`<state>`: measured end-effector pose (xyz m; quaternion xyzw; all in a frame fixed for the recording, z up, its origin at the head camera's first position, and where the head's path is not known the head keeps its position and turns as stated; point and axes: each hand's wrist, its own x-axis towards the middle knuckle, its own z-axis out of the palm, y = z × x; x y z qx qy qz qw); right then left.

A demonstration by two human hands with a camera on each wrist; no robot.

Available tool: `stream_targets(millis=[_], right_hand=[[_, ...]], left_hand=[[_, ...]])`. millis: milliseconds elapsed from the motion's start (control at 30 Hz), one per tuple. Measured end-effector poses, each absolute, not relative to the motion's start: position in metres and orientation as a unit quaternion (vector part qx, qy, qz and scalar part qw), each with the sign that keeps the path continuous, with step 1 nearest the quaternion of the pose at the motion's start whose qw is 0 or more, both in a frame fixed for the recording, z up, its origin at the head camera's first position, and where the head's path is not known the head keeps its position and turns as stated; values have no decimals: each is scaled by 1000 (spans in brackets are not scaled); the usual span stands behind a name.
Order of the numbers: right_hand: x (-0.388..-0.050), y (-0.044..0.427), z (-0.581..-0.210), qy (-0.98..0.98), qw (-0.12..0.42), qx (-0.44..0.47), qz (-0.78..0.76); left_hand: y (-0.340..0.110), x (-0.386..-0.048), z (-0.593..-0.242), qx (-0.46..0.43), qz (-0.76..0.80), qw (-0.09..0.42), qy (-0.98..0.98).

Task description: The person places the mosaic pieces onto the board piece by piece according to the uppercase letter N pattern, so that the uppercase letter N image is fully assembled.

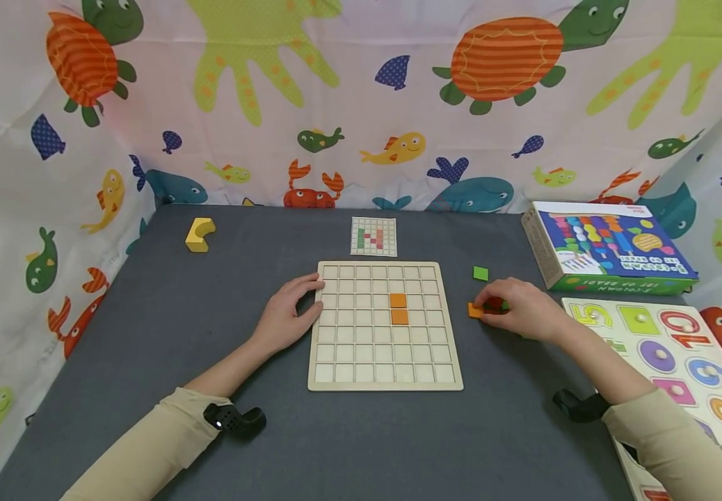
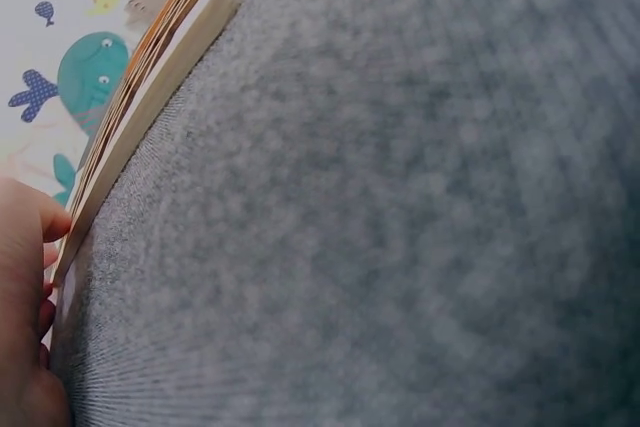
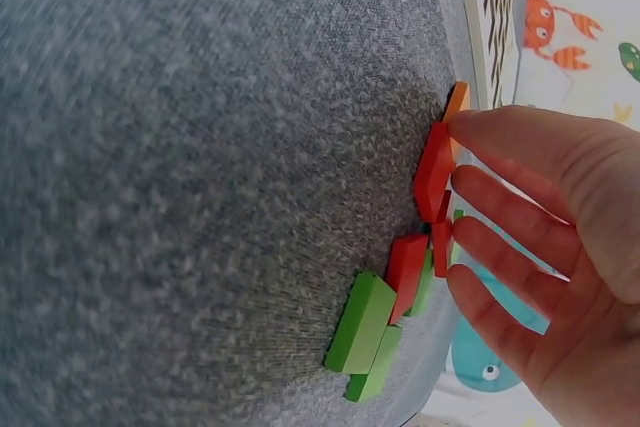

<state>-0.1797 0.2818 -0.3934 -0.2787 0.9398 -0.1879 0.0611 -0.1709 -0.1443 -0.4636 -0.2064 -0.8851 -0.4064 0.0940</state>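
A wooden grid board [image 1: 386, 355] lies on the dark table with two orange square tiles [image 1: 398, 300] in its cells. My left hand [image 1: 286, 313] touches the board's left edge with thumb and fingertips; the left wrist view shows the thumb at the rim. To the right of the board, my right hand [image 1: 520, 310] pinches an orange tile [image 1: 474, 311] at the table surface. Under and beside that hand, the right wrist view shows red tiles [image 3: 434, 172] and green tiles [image 3: 361, 322], partly covering one another. Another green tile [image 1: 480, 273] lies farther back.
Behind the board lies a small pattern card [image 1: 373, 236] with coloured squares. A yellow arched block [image 1: 200, 234] stands at back left. On the right are a blue box [image 1: 611, 240] and a number puzzle board [image 1: 639, 313], its near part under my right forearm.
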Motion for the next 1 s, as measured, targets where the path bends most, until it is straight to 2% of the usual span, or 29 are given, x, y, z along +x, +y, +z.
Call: stream_targets(millis=[600, 1000], right_hand=[[-180, 269, -395, 937, 40, -280, -204], [-166, 211, -392, 898, 56, -345, -267]], left_hand=[[-145, -170, -462, -197, -417, 87, -883], [-144, -169, -463, -193, -415, 79, -886]])
